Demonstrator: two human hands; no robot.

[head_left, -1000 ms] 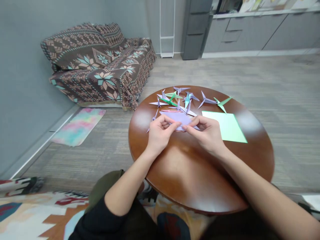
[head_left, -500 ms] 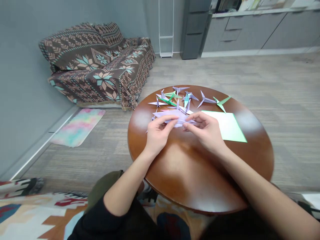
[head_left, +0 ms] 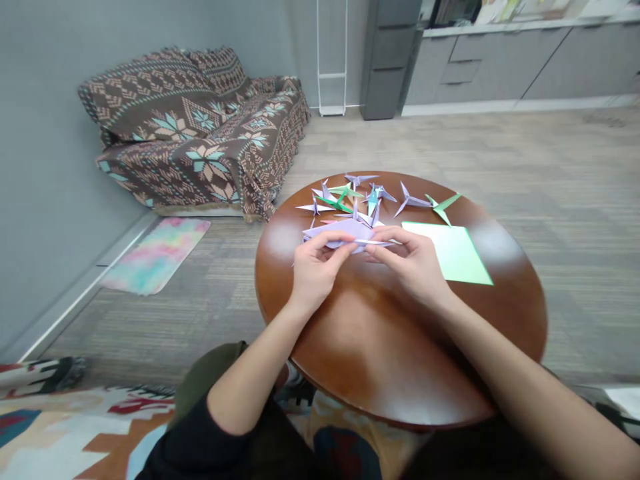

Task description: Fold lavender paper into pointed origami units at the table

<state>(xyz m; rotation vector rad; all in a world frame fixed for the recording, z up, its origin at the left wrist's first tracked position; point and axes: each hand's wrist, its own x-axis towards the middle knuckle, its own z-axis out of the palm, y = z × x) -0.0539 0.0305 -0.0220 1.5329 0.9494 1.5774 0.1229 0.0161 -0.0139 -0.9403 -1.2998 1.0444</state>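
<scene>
A folded sheet of purple origami paper (head_left: 353,229) is held between my two hands above the far half of the table. My left hand (head_left: 320,261) pinches its near edge between thumb and fingers. On the other side, my right hand (head_left: 413,257) grips the paper's narrow right part, thumb below and fingers above; the fingertips hide some of the folds. Just behind the paper lie several folded paper cranes in purple and green, among them a dark green one (head_left: 341,199) and a purple one (head_left: 411,200). A pale green stack of square paper (head_left: 457,252) lies right of my right hand.
The round brown wooden table (head_left: 380,360) stands close before my knees. A sofa (head_left: 200,140) under a patterned cover stands at the back left, with a pastel mat (head_left: 157,257) on the floor. Grey cabinets (head_left: 490,67) line the back right.
The purple paper has tilted slightly, and a narrow pale edge now shows between my fingertips. My right fingers have closed in a little on it. Both hands stay in nearly the same place.
</scene>
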